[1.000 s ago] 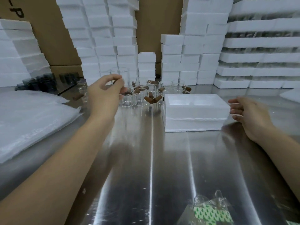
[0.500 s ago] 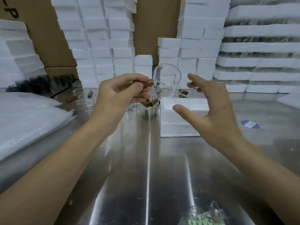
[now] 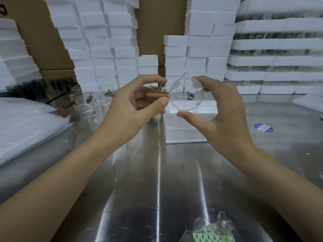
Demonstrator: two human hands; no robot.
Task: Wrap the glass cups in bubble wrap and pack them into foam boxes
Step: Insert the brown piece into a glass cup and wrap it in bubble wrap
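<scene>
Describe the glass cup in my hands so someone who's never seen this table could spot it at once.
A lone foam box sits on the steel table before the foam stacks. Above it, the left hand grips the glass cup by its brown handle and the right hand pinches its round body. Unlike the cups standing at left, it is lifted and tipped sideways, spout uppermost.

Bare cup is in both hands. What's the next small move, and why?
Probably carry the clear glass cup with the brown wooden handle left onto the stack of white bubble wrap sheets. The left hand grips the handle, the right hand holds the rim, and nothing wraps it yet.
</scene>
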